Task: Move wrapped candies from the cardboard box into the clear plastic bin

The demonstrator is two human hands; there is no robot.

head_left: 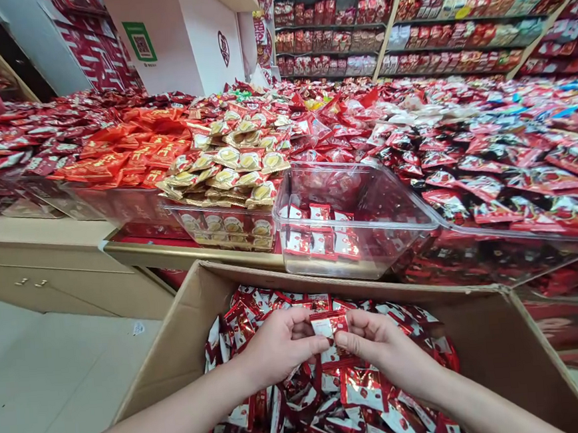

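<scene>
Between my left hand (286, 343) and my right hand (376, 340) is a small red and white candy packet (326, 328), pinched at both sides with thumbs on top. Both hands are over an open cardboard box (155, 367). Loose packets of the same red and white kind (362, 387) fill much of the box. Just beyond it stands a clear plastic bin (354, 228). Several red and white packets (323, 230) are set in rows in its left part.
Left of the bin, gold packets (227, 161) are piled high, with orange-red packets (133, 148) farther left. Dark red packets (465, 162) overflow to the right. A white pillar (169, 39) and stocked shelves (334, 33) stand behind. Pale floor tiles (46, 376) show at the left.
</scene>
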